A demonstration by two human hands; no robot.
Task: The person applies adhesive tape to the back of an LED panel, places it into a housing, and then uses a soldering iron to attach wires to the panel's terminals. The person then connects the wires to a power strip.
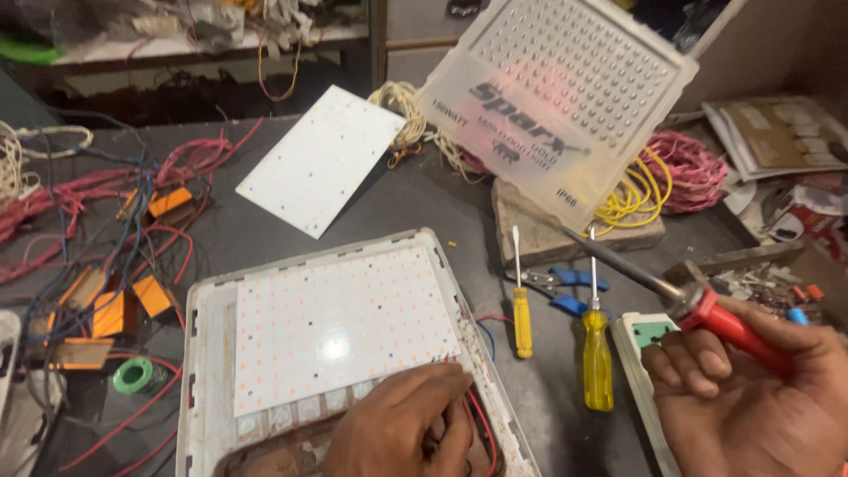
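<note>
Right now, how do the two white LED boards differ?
The near board sits inside a white housing, with the left hand at its lower edge by red wires. The far board lies loose on the dark table, turned at an angle, untouched. The near one shows orange dots; the far one looks plain. Both are flat, white rectangles.
</note>
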